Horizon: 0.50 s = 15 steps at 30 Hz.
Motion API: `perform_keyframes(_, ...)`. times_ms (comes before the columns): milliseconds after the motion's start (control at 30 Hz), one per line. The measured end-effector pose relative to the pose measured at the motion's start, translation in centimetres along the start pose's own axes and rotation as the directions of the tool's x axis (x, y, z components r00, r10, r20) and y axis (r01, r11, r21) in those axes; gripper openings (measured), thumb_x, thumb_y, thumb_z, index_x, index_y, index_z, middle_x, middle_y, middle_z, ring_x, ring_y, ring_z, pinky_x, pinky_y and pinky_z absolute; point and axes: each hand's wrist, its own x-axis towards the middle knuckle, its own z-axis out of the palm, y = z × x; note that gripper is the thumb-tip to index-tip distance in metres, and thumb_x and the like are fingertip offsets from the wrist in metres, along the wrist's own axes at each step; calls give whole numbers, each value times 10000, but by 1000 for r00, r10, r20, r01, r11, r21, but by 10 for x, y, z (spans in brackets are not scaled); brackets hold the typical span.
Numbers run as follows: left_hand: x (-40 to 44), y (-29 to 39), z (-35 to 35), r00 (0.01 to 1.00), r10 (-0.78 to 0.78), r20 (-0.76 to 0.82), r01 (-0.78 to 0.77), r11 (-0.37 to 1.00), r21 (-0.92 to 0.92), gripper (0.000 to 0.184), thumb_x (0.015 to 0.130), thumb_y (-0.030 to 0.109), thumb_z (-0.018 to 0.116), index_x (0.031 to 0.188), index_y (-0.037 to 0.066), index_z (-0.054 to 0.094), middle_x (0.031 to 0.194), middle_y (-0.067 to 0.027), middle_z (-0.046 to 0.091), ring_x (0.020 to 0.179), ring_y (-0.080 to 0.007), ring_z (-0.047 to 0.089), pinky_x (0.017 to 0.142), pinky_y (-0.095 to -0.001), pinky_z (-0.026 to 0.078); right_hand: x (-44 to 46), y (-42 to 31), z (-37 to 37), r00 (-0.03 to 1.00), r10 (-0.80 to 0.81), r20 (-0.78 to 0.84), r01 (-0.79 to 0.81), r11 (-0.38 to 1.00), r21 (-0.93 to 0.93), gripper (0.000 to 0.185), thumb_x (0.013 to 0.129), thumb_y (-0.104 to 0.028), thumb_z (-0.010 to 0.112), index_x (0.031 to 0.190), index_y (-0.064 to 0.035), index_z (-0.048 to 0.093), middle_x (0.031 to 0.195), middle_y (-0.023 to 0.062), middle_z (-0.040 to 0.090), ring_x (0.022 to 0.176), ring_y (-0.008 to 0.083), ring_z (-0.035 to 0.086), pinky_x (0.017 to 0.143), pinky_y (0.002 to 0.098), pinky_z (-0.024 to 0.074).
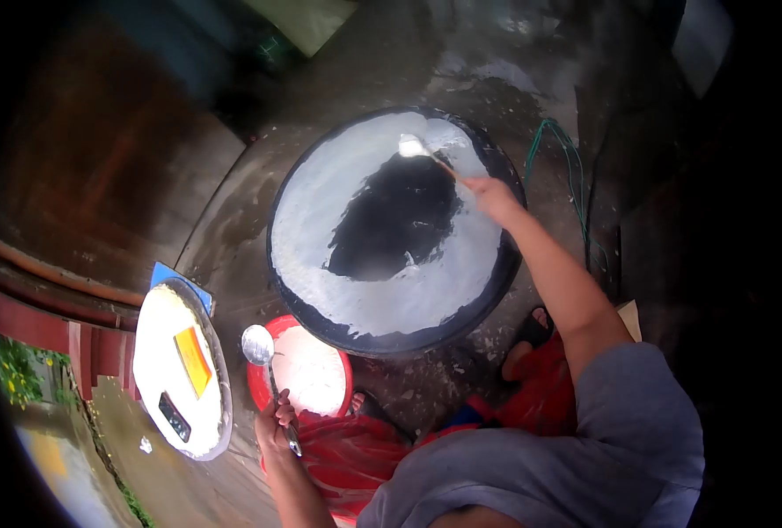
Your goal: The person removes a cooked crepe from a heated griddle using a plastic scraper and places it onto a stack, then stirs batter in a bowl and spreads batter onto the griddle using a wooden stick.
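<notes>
A large round black griddle carries a wide ring of white batter, with bare dark surface showing in the middle. My right hand grips a thin wooden-handled spreader, whose white-coated head rests over the batter near the griddle's far side. Lower left, my left hand is closed on the handle of a metal ladle. The ladle's bowl is up beside the rim of a red basin, which holds pale liquid batter.
Left of the basin stands a round tray with a white layer, an orange-yellow object and a dark phone-like object. A blue board sticks out behind it. Green cord lies right of the griddle.
</notes>
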Motion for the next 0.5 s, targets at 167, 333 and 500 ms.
perform_keyframes(167, -5, 1, -11, 1000, 9, 20, -9, 1000, 0, 311, 943, 171, 329, 1110, -88, 372, 814, -88, 458, 549, -120, 416, 440, -235, 355, -59, -48, -11, 999, 9, 53, 11, 931, -366, 307, 854, -199, 486, 1127, -273, 607, 983, 72, 642, 860, 226, 619, 749, 317, 473)
perform_keyframes(333, -11, 2, -19, 999, 13, 32, -14, 1000, 25, 295, 943, 175, 321, 1081, -80, 377, 808, -88, 452, 545, -119, 410, 437, -235, 355, -63, 0, -24, 953, 65, -295, -137, 963, -232, 347, 840, -141, 461, 1148, -232, 592, 1047, 106, 621, 920, 253, 611, 775, 320, 471)
perform_keyframes(500, -14, 3, -17, 997, -16, 77, 17, 1000, -13, 279, 944, 173, 310, 1057, -74, 379, 807, -88, 451, 546, -121, 409, 434, -239, 364, -67, -22, 54, 990, -125, 71, 138, 966, -218, 284, 870, -211, 477, 1120, -227, 611, 1016, 101, 634, 894, 255, 610, 765, 322, 471)
